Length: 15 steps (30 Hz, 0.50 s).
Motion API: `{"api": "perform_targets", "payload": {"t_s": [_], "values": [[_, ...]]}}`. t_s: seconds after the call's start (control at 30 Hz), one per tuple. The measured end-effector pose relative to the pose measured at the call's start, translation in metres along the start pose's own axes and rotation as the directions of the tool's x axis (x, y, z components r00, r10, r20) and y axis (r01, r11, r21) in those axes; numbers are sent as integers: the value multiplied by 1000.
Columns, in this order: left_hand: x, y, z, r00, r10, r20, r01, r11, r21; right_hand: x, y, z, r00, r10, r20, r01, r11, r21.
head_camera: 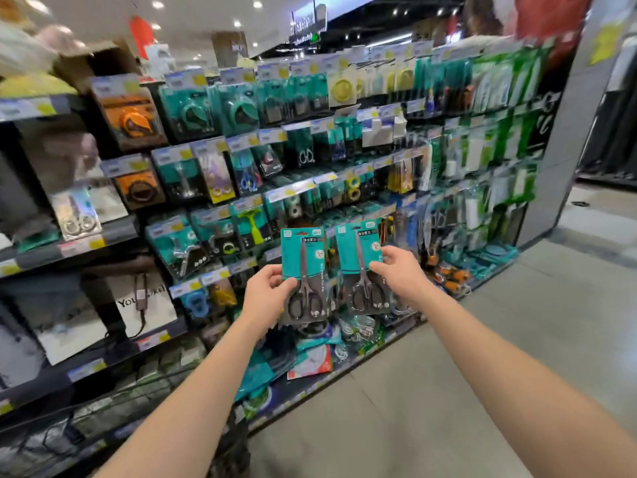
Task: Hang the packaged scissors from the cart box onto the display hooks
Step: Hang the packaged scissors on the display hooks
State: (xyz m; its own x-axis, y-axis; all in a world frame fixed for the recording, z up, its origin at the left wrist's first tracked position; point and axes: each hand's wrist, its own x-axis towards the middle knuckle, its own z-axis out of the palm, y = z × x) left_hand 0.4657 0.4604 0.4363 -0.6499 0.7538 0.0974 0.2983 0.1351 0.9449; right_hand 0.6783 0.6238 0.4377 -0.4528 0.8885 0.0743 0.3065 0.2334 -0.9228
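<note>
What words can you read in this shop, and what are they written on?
"办公剪刀": on the teal card of the right scissors pack, held in the right hand.
"You", then blurred letters: on the white bag on the left shelf.
On the left scissors pack, held in the left hand: print too small to read.
All the price tags: too blurred to read.

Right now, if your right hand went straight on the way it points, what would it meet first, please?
The right hand grips a scissors pack, which leads. It would probably meet the hanging packs right behind it first, though depth is unclear.
</note>
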Motion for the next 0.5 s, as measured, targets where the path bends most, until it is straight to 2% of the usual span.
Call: {"api": "perform_targets", "payload": {"t_s": [0.23,0.5], "values": [[40,39,101,998,28,-55,-30,999,-28,73,25,-93,1000,-19,-11,19,999,26],[97,68,158,993,21,-118,-21,1000,-2,149,46,-148,999,-30,-19,30,999,-37]]}}
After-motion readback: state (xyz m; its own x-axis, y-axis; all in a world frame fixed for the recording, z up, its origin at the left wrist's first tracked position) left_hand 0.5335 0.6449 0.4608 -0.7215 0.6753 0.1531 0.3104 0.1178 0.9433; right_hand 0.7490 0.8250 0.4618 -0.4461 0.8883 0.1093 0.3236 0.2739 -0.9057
